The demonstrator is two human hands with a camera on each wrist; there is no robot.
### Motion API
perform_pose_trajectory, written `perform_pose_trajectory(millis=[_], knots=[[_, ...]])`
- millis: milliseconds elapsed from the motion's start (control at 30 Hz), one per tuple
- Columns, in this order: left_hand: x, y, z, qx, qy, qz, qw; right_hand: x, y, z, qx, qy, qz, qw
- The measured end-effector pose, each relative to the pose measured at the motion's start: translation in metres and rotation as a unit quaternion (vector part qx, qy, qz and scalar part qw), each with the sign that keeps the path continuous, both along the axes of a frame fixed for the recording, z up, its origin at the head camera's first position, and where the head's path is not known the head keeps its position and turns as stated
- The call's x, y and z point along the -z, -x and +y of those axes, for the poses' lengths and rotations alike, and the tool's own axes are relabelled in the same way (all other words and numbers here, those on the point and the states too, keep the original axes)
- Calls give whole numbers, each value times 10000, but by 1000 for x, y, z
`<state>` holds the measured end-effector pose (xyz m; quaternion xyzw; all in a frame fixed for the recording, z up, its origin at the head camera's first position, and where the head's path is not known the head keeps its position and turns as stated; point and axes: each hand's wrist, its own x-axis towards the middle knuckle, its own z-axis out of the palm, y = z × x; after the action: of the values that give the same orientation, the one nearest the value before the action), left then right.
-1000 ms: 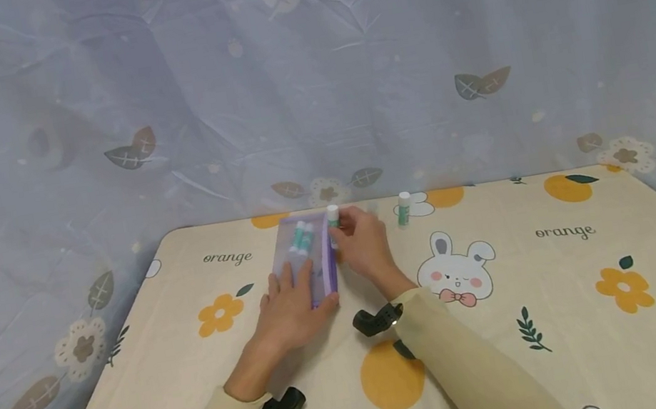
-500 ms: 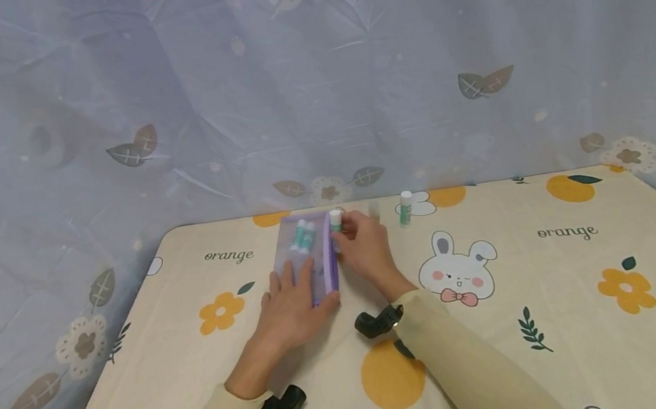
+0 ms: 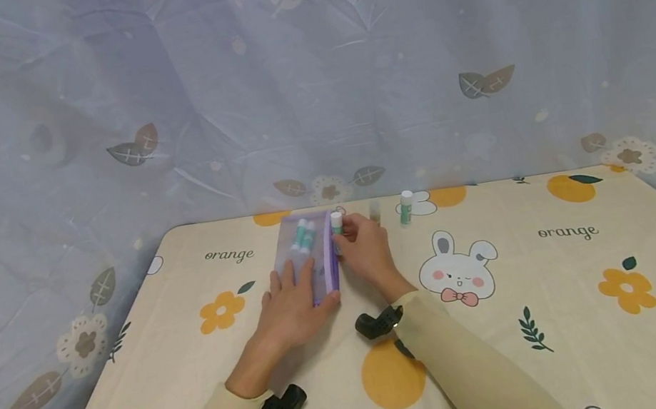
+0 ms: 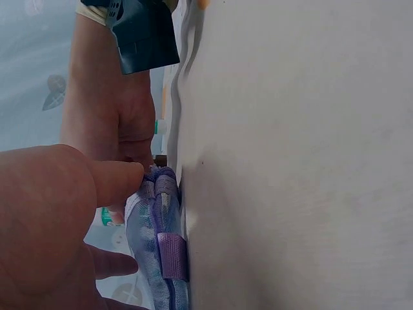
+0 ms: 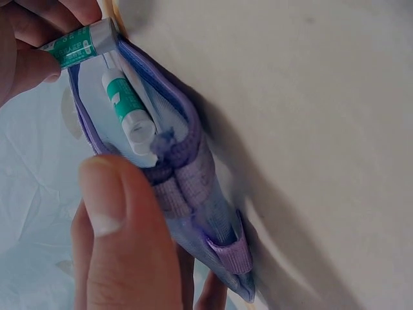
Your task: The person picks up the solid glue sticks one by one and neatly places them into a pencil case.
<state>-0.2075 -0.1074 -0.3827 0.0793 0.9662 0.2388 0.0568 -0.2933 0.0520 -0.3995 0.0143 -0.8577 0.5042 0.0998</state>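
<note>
My left hand (image 3: pixel 290 308) lies with extended fingers on a purple mesh zip pouch (image 3: pixel 330 265), its thumb at the pouch's near edge. Two green-and-white glue sticks (image 3: pixel 303 236) show through the mesh. Between thumb and fingers, my right hand (image 3: pixel 368 248) pinches another glue stick (image 3: pixel 337 223) at the pouch's right side. In the right wrist view the pouch's zip gapes, with a glue stick (image 5: pixel 128 110) inside, while the held glue stick (image 5: pixel 77 46) crosses the far end of the opening. The left thumb (image 5: pixel 122 213) fills the lower part of that view.
To the right of the right hand, a green-and-white glue stick (image 3: pixel 406 208) stands near the table's back edge. A small pale, see-through cylinder (image 3: pixel 374 212) shows just behind that hand. The patterned tablecloth (image 3: pixel 550 283) covers the table, and a grey curtain (image 3: pixel 408 61) hangs behind.
The right hand and its glue stick have come slightly lower and nearer, beside the pouch's opening. The left hand keeps its place on the pouch.
</note>
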Motion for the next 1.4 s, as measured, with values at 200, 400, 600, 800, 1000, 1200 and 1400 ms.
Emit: perform_pose_trajectory(millis=[200, 400, 600, 800, 1000, 1200, 1400], knots=[[0, 0, 0, -1, -9, 9, 10000, 0, 1, -1, 24, 22, -90, 10000], [1, -1, 0, -14, -46, -23, 10000, 0, 1, -1, 39, 231, -229, 9995], [1, 0, 0, -20, -56, -17, 10000, 3, 4, -1, 132, 523, -628, 9966], [1, 0, 1, -20, -37, -3, 10000, 5, 5, -2, 81, 1319, -998, 9862], [0, -1, 1, -34, -50, -4, 10000, 7, 4, -3, -23, 2554, -1625, 9531], [0, -1, 1, -21, -67, 20, 10000, 5, 3, -2, -76, 3065, -1874, 9332], [0, -1, 1, -31, -70, 2, 10000, 4, 2, -1, -138, 3068, -1894, 9326]])
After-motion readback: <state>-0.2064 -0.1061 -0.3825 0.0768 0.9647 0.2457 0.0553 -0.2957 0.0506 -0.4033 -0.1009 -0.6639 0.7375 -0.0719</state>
